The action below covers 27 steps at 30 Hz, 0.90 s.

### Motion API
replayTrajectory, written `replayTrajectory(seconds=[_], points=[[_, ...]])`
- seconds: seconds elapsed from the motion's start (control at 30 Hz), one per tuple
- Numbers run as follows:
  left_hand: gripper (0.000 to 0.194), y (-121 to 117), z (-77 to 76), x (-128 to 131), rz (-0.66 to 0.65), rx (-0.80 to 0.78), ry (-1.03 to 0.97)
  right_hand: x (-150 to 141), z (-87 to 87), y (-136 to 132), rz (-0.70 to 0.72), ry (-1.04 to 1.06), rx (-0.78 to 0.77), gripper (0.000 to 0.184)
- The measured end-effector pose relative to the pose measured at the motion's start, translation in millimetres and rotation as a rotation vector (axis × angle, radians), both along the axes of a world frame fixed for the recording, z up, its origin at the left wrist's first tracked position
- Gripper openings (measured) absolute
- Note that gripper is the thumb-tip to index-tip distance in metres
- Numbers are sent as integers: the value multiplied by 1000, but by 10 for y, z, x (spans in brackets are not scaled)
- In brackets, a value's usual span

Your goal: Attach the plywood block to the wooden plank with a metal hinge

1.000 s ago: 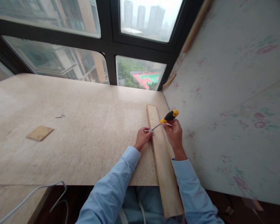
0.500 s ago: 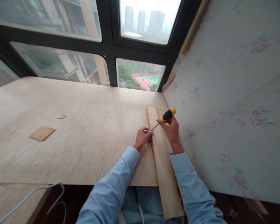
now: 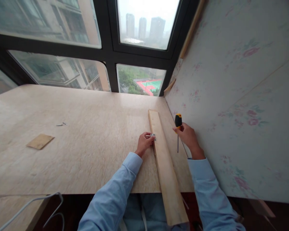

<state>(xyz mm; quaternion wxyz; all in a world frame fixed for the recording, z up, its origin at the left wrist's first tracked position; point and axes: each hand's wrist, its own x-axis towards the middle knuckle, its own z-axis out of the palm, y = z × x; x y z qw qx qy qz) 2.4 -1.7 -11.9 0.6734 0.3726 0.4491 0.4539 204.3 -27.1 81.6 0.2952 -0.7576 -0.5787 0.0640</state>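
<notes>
A long wooden board [image 3: 168, 179] lies on the stone sill, its near end jutting past the front edge. At its left side, my left hand [image 3: 143, 143] is closed on a small metal bracket [image 3: 153, 135], pinching it against the wood; the fingers partly hide its shape. To the right of the board, my right hand [image 3: 188, 137] grips a screwdriver [image 3: 178, 120] with a black and yellow handle. Its shaft points down and its tip is apart from the bracket.
Several thin metal pieces, perhaps screws [image 3: 61, 124], and a small square wooden piece [image 3: 40, 141] lie on the sill [image 3: 93, 147] at left. A white cable [image 3: 31, 202] hangs at the front left. A flowered wall [image 3: 231, 106] bounds the right; windows stand behind.
My right hand has moved right, lifting the screwdriver off the bracket and turning it from slanted to upright. My left hand stays at the board with the bracket. The view has shifted slightly.
</notes>
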Motion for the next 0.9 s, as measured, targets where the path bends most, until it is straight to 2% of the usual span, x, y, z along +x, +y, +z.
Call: replayTrajectory(seconds=[0.13, 0.27, 0.37, 0.53, 0.7, 0.9], points=[[35, -22, 49, -27, -50, 9, -13, 102, -242, -67, -11, -166, -271, 14], [36, -52, 92, -27, -97, 14, 6, 93, -454, -128, -18, -199, -332, 12], [32, -61, 67, 16, -98, 46, 73, 57, -550, -180, -27, -222, -353, 16], [20, -73, 15, 106, -69, 154, 245, -9, -604, -269, -33, -253, -346, 22], [23, -94, 95, 128, -51, 249, 517, -52, -574, -447, -13, -262, -304, 30], [30, -105, 234, 86, -119, 310, 752, -292, -596, -867, 100, -84, -52, 57]])
